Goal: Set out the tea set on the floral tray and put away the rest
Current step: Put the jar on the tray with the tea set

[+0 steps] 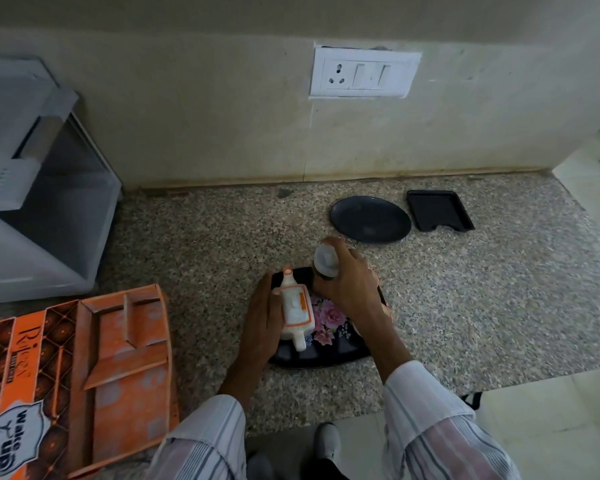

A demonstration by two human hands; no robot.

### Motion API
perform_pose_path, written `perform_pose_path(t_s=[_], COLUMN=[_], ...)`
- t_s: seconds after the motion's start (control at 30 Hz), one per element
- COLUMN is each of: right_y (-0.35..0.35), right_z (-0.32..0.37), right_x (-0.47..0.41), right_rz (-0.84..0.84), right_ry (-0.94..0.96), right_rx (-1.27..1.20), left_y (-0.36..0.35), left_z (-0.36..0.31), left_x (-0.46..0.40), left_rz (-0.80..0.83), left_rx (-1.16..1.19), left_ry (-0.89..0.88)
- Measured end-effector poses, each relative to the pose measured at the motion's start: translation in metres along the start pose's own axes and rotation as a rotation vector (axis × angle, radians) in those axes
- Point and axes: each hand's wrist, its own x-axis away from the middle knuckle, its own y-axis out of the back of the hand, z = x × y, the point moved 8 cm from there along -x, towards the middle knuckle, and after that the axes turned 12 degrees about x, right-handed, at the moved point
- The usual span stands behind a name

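Head cam: left hand point(264, 317) grips white-and-orange teapot point(296, 308) on floral tray point(326, 356); right hand point(349, 278) fingers curl round grey-capped bottle point(325, 263).

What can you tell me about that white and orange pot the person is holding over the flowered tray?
The teapot is white with orange trim along its edges and round its small top opening. It looks like glazed ceramic, boxy in body, with a stubby white part sticking out toward the camera. It sits over the left part of the black floral tray; whether it rests there or is just above is unclear. The left hand grips its left side.
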Motion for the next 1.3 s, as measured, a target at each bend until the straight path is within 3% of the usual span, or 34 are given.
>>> perform_pose_path(t_s=[0.07,0.23,0.43,0.83,0.97,1.1,1.23,1.3], right_y=[-0.006,-0.015,-0.015,-0.013,0.010,0.025,-0.030,-0.080], right_z=[-0.003,-0.005,-0.006,-0.005,0.010,0.055,0.106,0.134], right_x=[0.000,0.001,0.001,0.012,0.019,0.037,0.059,0.075], right_rz=[0.017,0.039,0.041,0.071,-0.094,-0.297,-0.104,0.081], right_ry=[-0.006,0.007,0.013,0.015,0.033,0.134,0.207,0.227], right_rx=[-0.002,-0.010,-0.003,0.001,0.069,-0.034,-0.220,-0.269], left_y=[0.000,-0.004,-0.002,-0.005,0.005,0.037,0.091,0.128], left_z=[0.026,-0.009,0.023,0.015,0.007,-0.008,-0.024,-0.028], left_x=[-0.005,0.006,-0.004,-0.005,0.001,0.017,0.047,0.071], left_rz=[-0.013,0.028,-0.004,0.026,-0.029,-0.108,-0.238,-0.366], left_rx=[0.017,-0.022,-0.005,-0.040,0.071,-0.014,-0.157,-0.279], left_ry=[0.029,0.012,0.014,0.000,0.000,-0.053,-0.157,-0.213])
